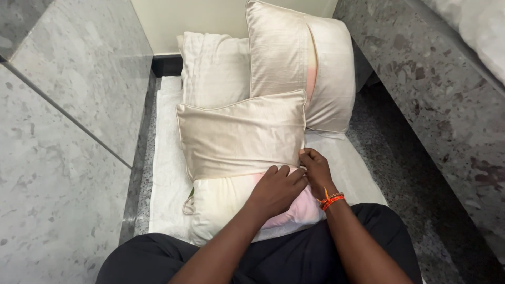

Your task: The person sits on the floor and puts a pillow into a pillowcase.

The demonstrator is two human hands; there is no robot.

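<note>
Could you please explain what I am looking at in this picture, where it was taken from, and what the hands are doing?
There is no machine here: one camera sits on a person's head and looks down at their own two bare hands and dark-trousered lap.

The left hand lies flat on a white inner pillow with a pinkish patch. The right hand, with an orange thread bracelet on its wrist, pinches the open edge of the shiny beige satin pillow cover, which is pulled partway over that pillow.

Everything rests on a white cloth spread over a grey speckled stone floor. Behind stand a plain white pillow and a second beige satin pillow, also only partly covered. Grey stone walls rise on both sides.
</note>
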